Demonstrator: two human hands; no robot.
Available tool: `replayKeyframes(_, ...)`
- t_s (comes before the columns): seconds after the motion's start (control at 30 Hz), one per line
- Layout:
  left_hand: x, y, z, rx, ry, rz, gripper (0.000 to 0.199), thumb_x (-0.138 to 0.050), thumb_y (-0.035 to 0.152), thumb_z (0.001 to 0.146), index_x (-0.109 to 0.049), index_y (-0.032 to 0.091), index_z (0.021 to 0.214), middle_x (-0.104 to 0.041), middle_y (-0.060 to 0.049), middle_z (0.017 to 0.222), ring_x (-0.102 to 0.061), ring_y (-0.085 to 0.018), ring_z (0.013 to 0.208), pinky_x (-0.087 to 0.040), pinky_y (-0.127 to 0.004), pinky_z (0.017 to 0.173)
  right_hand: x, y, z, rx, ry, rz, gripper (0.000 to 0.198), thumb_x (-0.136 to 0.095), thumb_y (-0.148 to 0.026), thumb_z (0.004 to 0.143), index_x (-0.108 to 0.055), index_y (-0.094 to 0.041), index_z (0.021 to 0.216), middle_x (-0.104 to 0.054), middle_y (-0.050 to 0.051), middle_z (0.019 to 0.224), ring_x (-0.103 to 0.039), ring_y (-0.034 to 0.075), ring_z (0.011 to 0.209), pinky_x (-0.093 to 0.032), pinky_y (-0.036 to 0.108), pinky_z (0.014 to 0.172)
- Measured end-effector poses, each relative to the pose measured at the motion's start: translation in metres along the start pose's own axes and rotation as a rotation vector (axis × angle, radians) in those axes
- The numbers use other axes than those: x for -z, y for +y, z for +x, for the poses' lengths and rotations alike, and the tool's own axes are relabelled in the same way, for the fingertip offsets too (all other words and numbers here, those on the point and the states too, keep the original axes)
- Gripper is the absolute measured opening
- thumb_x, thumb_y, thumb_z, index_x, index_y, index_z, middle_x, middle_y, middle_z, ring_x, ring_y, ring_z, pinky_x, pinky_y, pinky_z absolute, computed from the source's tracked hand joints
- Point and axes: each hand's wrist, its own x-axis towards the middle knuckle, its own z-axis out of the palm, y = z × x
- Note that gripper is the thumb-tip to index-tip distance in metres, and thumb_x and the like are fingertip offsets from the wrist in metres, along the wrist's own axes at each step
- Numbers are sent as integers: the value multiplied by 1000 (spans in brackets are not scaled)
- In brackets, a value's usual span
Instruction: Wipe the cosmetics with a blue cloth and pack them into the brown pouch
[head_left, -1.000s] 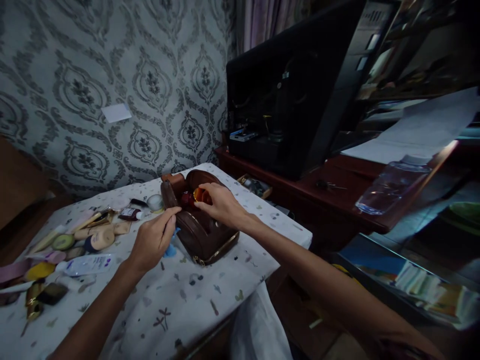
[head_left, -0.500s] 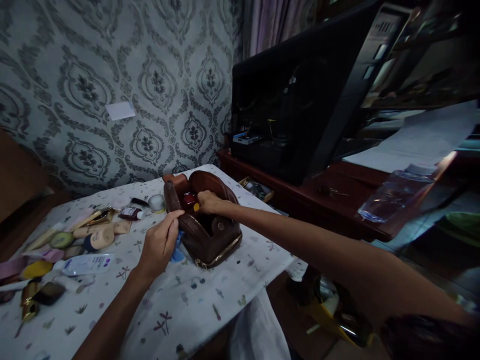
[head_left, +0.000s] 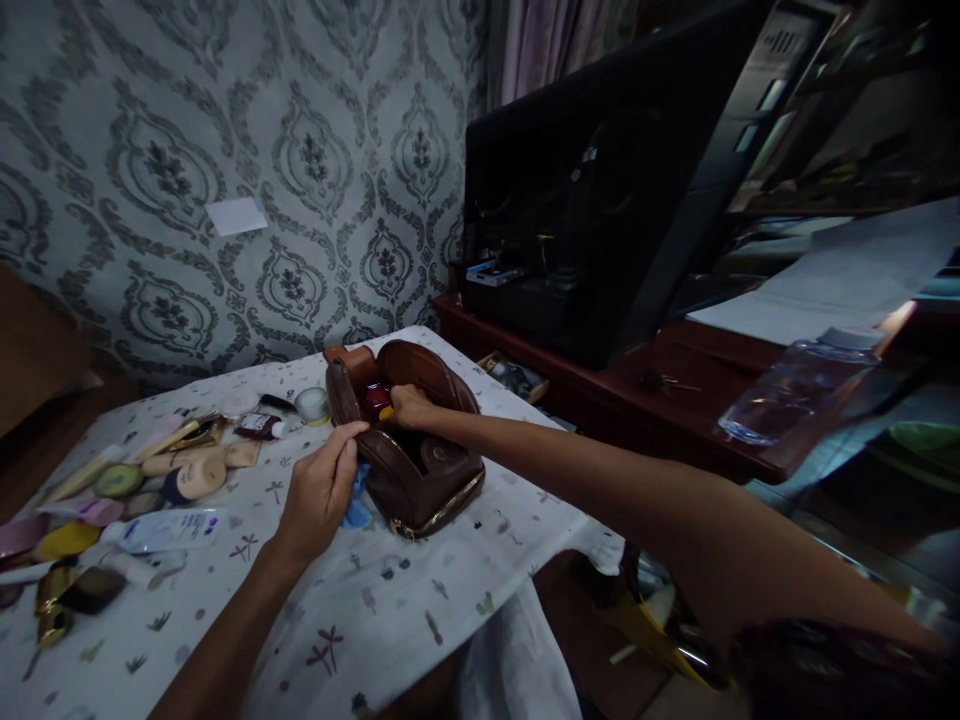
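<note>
A brown leather bag with a gold zip lies unzipped on the patterned cloth. My left hand pinches its near left rim, thumb and fingers closed on the leather. Inside the bag's mouth is my right hand, its fingers curled and partly hidden. A small yellow thing shows beside those fingertips; I cannot tell whether it is gripped. Just beyond it a glossy red item rests in the bag. Something blue and crumpled pokes out between the bag and my left hand.
Cosmetics, including a white tube, a foundation bottle and a dark red bottle, are strewn over the left of the table. A round jar stands near the bag. To the right, a reddish desk bears a black computer case and clear bottle.
My right hand has shifted very slightly left and deeper in the bag, and less of the yellow thing shows. My left hand keeps its hold on the rim.
</note>
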Motion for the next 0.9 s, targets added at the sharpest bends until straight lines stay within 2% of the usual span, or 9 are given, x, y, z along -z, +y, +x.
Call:
replayKeyframes(0.33,-1,-2,-1,-5,0,4,37,-34,33,102,-63,16,118,-71,-2,85,-64,-14,70,-49,-24,68,3,-5,-10,-2,-43,-12,55,-81,-37,75,-68,-9,120,-71,18,121,-71,29,107,-55,24,76)
replayKeyframes(0.47,0,-2,-2,0,-1,5,39,-33,35,102,-63,16,119,-70,-2,84,-64,-14,69,-49,-24,68,11,-7,-14,16,-55,-11,49,-79,-40,77,-71,-10,115,-73,18,116,-72,30,104,-55,25,75)
replayKeyframes(0.57,1,-2,-3,19,-14,4,40,-32,35,102,-62,17,121,-70,-2,83,-65,-15,70,-48,-24,67,27,-9,-18,51,-5,-5,44,-64,-42,90,-68,-10,120,-70,20,121,-68,31,112,-54,29,83)
replayKeyframes(0.67,2,-2,-3,35,-28,0,39,-32,35,102,-62,17,121,-70,-1,80,-64,-15,68,-47,-23,64,46,-10,-20,80,53,-2,40,-45,-30,100,-65,-7,126,-67,23,127,-64,31,120,-52,32,90)
replayKeyframes(0.77,1,-3,-3,28,-19,4,39,-33,36,102,-61,17,121,-69,-1,79,-63,-14,66,-46,-24,64,53,-9,-21,91,47,-2,34,-51,-20,95,-68,-7,121,-69,22,123,-65,30,118,-52,30,87)
replayKeyframes(0.9,0,-4,-3,25,-19,-6,39,-33,35,102,-61,17,121,-71,-2,82,-66,-15,71,-47,-24,66,36,-8,-17,61,17,13,30,-73,-24,81,-75,-10,108,-75,17,112,-71,28,107,-53,24,79)
